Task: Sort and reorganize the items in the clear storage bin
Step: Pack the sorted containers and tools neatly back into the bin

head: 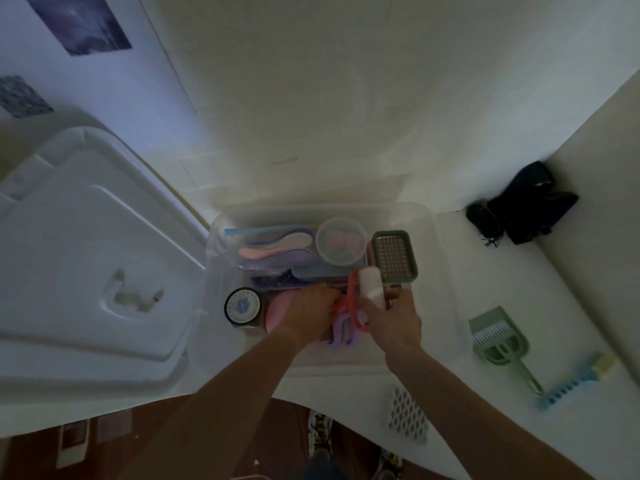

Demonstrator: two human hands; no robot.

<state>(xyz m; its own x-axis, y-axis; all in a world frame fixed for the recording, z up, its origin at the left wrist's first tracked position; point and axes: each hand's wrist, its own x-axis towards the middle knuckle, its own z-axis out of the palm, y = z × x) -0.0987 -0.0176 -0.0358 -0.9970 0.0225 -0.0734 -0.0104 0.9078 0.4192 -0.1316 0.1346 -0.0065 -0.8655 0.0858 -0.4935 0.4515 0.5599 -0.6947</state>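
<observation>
The clear storage bin [446, 271] stands on the white table, holding a bag of pastel spoons [273, 249], a round clear tub [341, 245], a green grated box [394, 256], a round black-rimmed tin [242, 305] and a pink disc [277, 311]. My left hand [308, 311] reaches down into the bin's middle and its fingers curl on a red-pink piece [341, 306] above purple plastic items [343, 336]. My right hand [393, 320] grips a white cylinder [372, 284] and a red ring-shaped handle [355, 306].
The bin's white lid [86, 258] lies to the left. On the table at right lie a green scoop with brush [502, 344], a blue comb-like brush [575, 382], a white honeycomb grid [408, 415] and a black bundle [519, 206]. Walls close the back.
</observation>
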